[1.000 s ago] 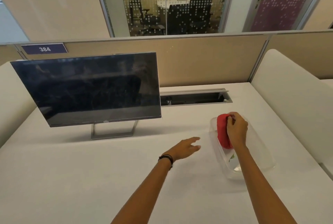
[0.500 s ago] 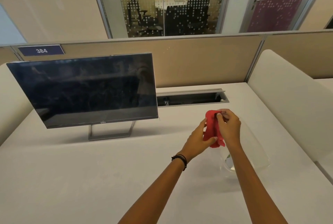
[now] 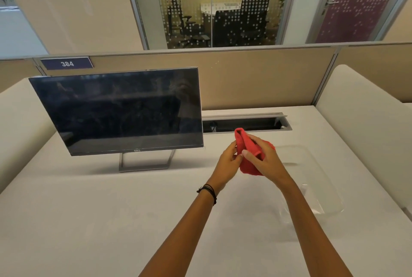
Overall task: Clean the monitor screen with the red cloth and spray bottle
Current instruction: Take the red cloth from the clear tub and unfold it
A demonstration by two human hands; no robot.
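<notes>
A dark, switched-off monitor (image 3: 120, 111) stands on a metal foot at the left of the white desk, its screen smudged. Both hands hold the red cloth (image 3: 247, 154) above the desk, just right of the monitor's lower right corner. My right hand (image 3: 265, 160) grips the cloth from the right and over its top. My left hand (image 3: 227, 165) pinches its left edge with the fingertips. No spray bottle shows; my right forearm covers part of the clear tray (image 3: 312, 178).
A clear plastic tray lies on the desk at the right. An open cable slot (image 3: 245, 124) runs along the back of the desk. Beige partitions close the back and right side. A padded white divider (image 3: 365, 134) rises on the right.
My right hand lifted the red cloth out of the clear tray and carried it left. My left hand rose from the desk and took hold of the cloth too.
</notes>
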